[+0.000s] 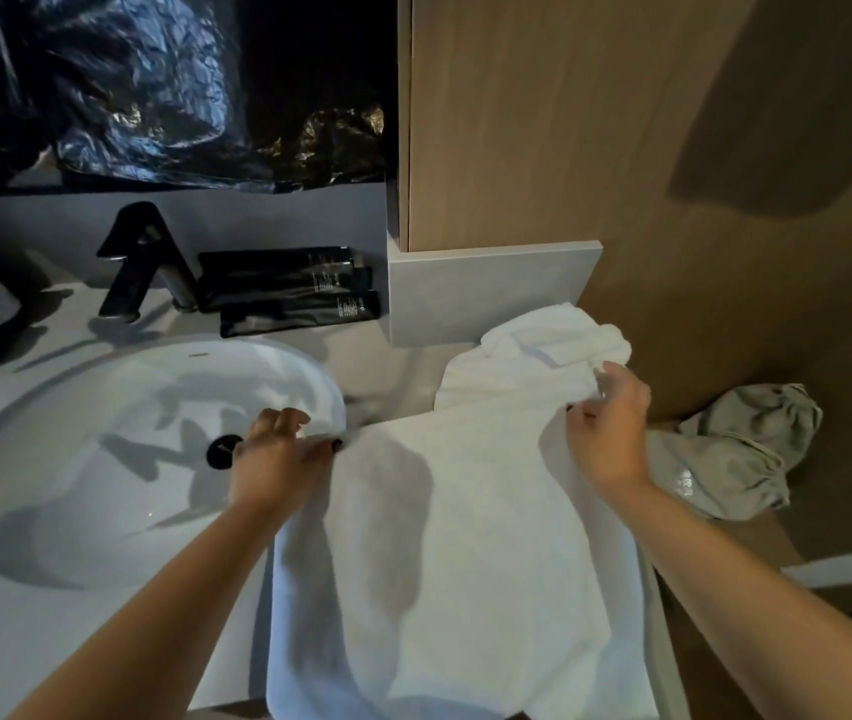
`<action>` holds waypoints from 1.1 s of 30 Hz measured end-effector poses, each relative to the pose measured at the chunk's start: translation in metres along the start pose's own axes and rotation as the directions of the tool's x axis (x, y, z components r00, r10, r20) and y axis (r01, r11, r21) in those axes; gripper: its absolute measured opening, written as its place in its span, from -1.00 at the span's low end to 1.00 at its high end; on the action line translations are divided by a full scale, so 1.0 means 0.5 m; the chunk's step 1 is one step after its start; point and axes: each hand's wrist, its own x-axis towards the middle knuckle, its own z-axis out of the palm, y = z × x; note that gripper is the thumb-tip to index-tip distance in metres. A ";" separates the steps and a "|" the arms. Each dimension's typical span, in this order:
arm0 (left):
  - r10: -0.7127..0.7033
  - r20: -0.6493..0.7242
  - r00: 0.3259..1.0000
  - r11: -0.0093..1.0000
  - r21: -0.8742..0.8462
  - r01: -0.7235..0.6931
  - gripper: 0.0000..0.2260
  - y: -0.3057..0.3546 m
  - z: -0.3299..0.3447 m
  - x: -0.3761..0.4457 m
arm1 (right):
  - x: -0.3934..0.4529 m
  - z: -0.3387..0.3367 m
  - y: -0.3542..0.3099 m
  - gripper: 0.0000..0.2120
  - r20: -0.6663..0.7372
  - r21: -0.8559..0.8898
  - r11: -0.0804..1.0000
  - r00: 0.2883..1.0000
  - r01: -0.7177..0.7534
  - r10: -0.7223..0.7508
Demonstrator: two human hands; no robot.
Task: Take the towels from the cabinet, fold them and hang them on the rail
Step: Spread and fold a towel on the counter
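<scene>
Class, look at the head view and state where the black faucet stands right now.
The black faucet stands upper left, on the counter behind the white sink, just left of the black tubes lying by the back wall.

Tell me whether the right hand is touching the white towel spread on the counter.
Touching. The head view shows the right hand pinching the far right corner of the white towel between thumb and fingers, no gap visible.

We see two bare forearms with no sleeves showing on either. The left hand [278, 454] wears dark polish on its thumbnail, and we make out dark polish on the right hand [608, 428] too.
</scene>
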 end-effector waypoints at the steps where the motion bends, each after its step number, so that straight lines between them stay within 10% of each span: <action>1: 0.052 -0.053 0.997 0.998 0.030 -0.051 -0.55 0.008 0.006 -0.007 | -0.022 0.007 -0.009 -0.44 0.007 -0.082 0.989 0.993 0.122 -0.122; 5: 0.399 -0.222 0.890 0.916 0.059 -0.396 -0.58 0.068 0.052 -0.071 | -0.110 0.074 -0.023 -0.39 0.172 -0.283 0.824 0.871 0.491 -0.460; 11: 0.505 0.072 0.860 0.844 0.168 -0.509 -0.44 0.077 0.125 -0.109 | -0.144 0.150 0.024 -0.44 0.700 -0.352 0.461 0.556 0.815 -0.448; 23: 0.563 0.068 0.824 0.826 -0.078 -0.558 -0.45 0.030 0.077 -0.072 | -0.044 0.059 0.077 -0.27 0.741 -0.441 0.464 0.604 0.768 -0.295; 33: 0.096 0.105 0.990 0.881 -0.473 -0.035 -0.54 0.043 0.044 -0.041 | -0.048 0.063 0.051 -0.23 0.761 -0.414 0.502 0.591 0.760 -0.267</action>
